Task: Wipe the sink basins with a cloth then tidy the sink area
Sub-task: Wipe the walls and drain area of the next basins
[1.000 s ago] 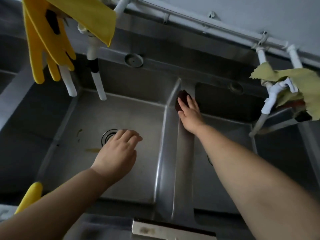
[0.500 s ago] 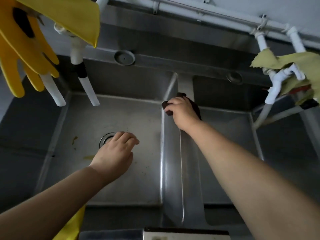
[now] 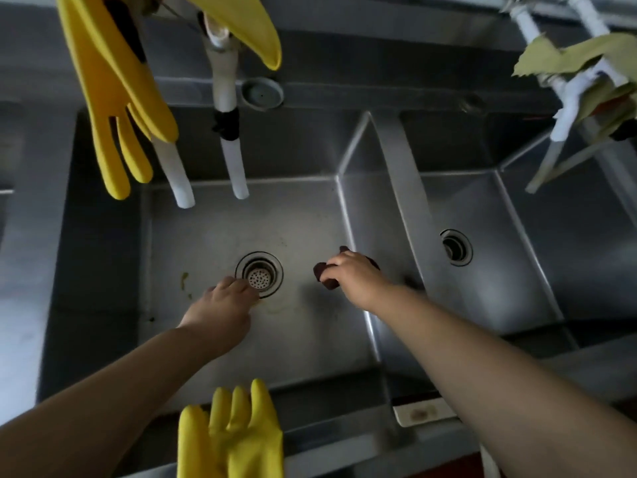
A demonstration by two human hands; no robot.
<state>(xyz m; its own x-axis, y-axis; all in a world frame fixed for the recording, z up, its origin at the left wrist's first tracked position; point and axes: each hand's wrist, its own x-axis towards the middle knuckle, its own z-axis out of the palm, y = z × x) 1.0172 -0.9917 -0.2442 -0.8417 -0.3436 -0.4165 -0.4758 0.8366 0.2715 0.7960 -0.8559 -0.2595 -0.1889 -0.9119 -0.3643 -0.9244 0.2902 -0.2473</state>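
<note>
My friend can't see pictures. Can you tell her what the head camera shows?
A person's right hand grips a dark cloth inside the left sink basin, while the left hand reaches to the drain strainer. Yellow rubber gloves hang above and lie on the front edge; a second basin sits to the right.

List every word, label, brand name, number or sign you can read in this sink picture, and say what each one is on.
None can be read: no text shows on the sink basin, the yellow gloves, the white taps or the dark cloth.
The small white object on the front edge shows only a blurred brownish smudge.
</note>
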